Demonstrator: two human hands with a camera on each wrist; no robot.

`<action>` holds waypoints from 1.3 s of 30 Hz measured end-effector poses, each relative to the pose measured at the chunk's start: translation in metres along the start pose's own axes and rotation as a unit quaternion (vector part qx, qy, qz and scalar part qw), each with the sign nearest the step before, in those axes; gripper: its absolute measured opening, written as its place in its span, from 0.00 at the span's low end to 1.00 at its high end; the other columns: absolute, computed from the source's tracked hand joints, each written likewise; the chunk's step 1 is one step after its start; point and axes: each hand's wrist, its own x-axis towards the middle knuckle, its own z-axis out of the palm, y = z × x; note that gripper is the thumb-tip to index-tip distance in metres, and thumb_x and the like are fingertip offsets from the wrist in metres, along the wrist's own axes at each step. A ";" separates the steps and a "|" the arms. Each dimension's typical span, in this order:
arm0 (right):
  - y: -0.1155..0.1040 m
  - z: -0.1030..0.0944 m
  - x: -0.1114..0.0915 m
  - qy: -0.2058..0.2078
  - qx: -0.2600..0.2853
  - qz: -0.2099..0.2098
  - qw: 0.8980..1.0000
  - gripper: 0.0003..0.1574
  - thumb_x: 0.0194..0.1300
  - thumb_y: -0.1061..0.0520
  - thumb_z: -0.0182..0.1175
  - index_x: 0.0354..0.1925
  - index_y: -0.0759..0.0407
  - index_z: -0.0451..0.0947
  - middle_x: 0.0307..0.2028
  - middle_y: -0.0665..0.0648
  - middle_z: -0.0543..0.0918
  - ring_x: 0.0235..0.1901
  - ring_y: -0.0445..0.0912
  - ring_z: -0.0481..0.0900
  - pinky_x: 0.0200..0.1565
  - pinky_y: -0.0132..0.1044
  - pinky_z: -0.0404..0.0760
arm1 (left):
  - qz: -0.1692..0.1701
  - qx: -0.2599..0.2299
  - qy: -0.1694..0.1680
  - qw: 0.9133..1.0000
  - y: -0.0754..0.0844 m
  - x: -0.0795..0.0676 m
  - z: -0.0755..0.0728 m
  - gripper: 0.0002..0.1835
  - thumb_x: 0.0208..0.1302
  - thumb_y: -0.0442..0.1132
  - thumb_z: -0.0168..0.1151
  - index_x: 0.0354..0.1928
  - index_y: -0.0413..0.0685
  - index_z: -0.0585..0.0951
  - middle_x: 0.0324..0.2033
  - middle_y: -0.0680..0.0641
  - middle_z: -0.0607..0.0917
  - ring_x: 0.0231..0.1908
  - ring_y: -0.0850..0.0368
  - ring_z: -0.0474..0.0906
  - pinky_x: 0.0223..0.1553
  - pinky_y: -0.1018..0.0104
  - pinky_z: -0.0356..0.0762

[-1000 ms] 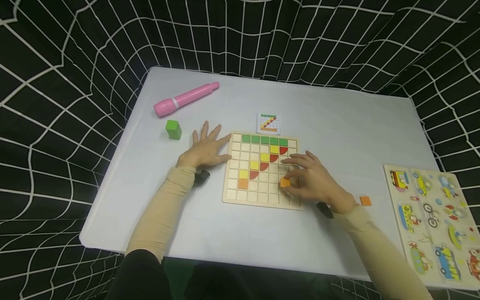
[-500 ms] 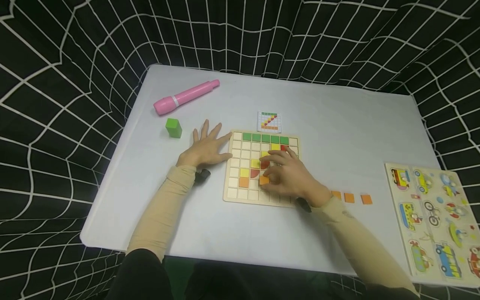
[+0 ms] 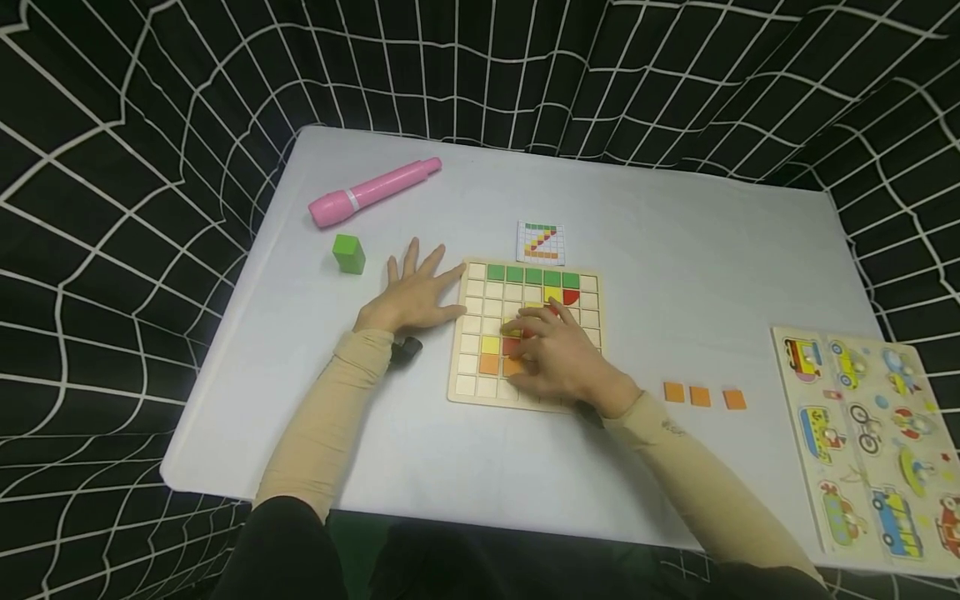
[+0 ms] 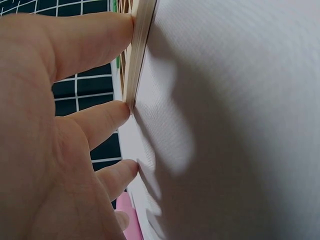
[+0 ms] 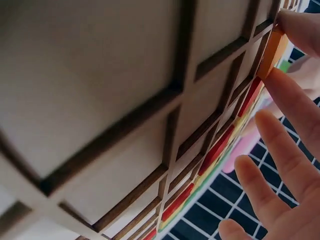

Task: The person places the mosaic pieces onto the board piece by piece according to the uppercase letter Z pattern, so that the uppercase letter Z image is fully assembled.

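A wooden grid board (image 3: pixel 477 290) lies flat on the table, bearing a row of green square tiles (image 3: pixel 533 276), a slanting line of yellow squares and red quarter-circles (image 3: pixel 572 297), and an orange tile (image 3: pixel 489 363) at lower left. My right hand (image 3: pixel 562 354) leans over the board and partly hides it. Its thumb and index finger pinch a second orange tile (image 5: pixel 272 54) right at a cell beside the first; its other fingers spread loosely. My left hand (image 3: pixel 408 302) rests spread on the table, thumb and index fingertip touching the board's left edge (image 4: pixel 134 65).
Three orange tiles (image 3: pixel 699 396) lie in a row right of the board. Behind it is a small pattern card (image 3: pixel 540 243). A green block (image 3: pixel 349 254) and a pink flashlight-shaped object (image 3: pixel 375 190) are at back left; a vehicle puzzle board (image 3: pixel 862 450) lies far right.
My right hand has carried the orange tile leftward across the board to the cell beside the first orange tile. The loose orange tiles came into view. The left hand stays put.
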 end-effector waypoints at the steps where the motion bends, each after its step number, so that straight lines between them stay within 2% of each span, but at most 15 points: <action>1: 0.000 0.000 0.000 -0.002 -0.002 0.000 1.000 0.17 0.55 0.46 0.75 0.41 0.51 0.93 0.59 0.52 0.86 0.67 0.57 0.75 0.74 0.70 0.61 | 0.000 0.001 0.000 1.000 0.000 0.000 0.000 0.43 0.72 0.64 0.53 0.83 0.63 0.52 0.85 0.42 0.37 0.80 0.34 0.14 0.76 0.24 0.19; 14: 0.001 0.001 -0.006 0.009 0.005 0.003 1.000 0.21 0.56 0.43 0.77 0.44 0.53 0.92 0.59 0.53 0.86 0.66 0.55 0.76 0.74 0.71 0.61 | 0.001 0.001 -0.003 1.000 0.005 0.002 -0.001 0.43 0.71 0.63 0.55 0.83 0.63 0.53 0.84 0.42 0.36 0.80 0.34 0.14 0.75 0.24 0.19; 18: 0.005 -0.002 -0.010 0.016 0.002 0.007 1.000 0.20 0.56 0.42 0.77 0.42 0.52 0.92 0.57 0.54 0.87 0.64 0.56 0.77 0.74 0.72 0.61 | 0.001 0.001 -0.005 1.000 0.006 0.003 0.000 0.43 0.71 0.63 0.55 0.83 0.63 0.53 0.84 0.42 0.36 0.80 0.34 0.14 0.75 0.24 0.19; 23: 0.013 -0.010 -0.018 0.043 0.003 0.012 0.999 0.18 0.53 0.44 0.78 0.37 0.53 0.92 0.55 0.55 0.87 0.64 0.56 0.79 0.74 0.72 0.60 | -0.004 -0.001 -0.005 1.000 0.006 0.001 -0.001 0.43 0.71 0.63 0.55 0.83 0.63 0.53 0.85 0.42 0.36 0.80 0.34 0.13 0.76 0.25 0.18; 31: 0.031 -0.020 -0.044 0.068 0.024 0.048 0.996 0.20 0.51 0.45 0.79 0.39 0.54 0.91 0.58 0.57 0.87 0.62 0.58 0.79 0.74 0.72 0.59 | -0.009 -0.003 -0.006 1.000 0.006 0.000 0.000 0.44 0.70 0.63 0.56 0.83 0.62 0.53 0.85 0.42 0.36 0.80 0.35 0.13 0.75 0.25 0.15; 39: 0.054 -0.028 -0.083 0.071 0.019 0.092 0.993 0.22 0.48 0.48 0.81 0.41 0.57 0.91 0.58 0.59 0.86 0.64 0.61 0.78 0.72 0.75 0.60 | -0.009 -0.002 -0.005 1.000 0.006 -0.002 -0.001 0.44 0.71 0.63 0.55 0.83 0.62 0.53 0.84 0.42 0.36 0.80 0.34 0.13 0.75 0.25 0.16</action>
